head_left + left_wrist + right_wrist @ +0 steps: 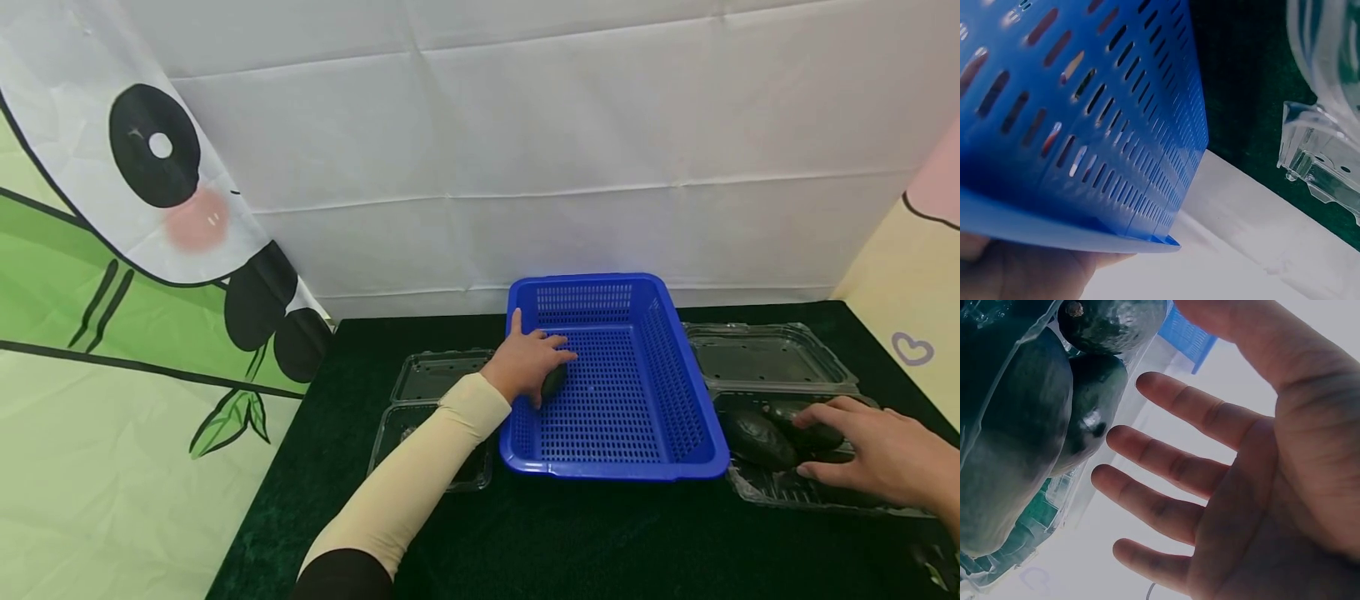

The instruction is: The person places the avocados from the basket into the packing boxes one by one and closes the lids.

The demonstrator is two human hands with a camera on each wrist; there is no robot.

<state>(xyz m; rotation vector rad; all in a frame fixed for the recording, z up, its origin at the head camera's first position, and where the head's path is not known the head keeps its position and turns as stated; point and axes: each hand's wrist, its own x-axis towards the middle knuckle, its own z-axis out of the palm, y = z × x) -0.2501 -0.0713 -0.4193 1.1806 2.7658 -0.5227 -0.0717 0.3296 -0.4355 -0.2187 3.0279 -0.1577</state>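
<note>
In the head view, the left hand [525, 362] spreads its fingers beside an oval avocado [553, 383] in the plastic basket [615, 469]; dark avocados [759, 440] fill a clear box [772, 358] by the right hand [888, 446]. Left wrist: slotted wall [1116, 125] beside that hand. Right wrist: fingers uncurled near glossy skins.

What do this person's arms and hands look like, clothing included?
On the left, a cream sleeve reaches to the wrist, with black fabric showing nearer the elbow. The left hand and right hand are both ungloved. On the right, no sleeve is in view; the head picture's edge cuts that side off.
</note>
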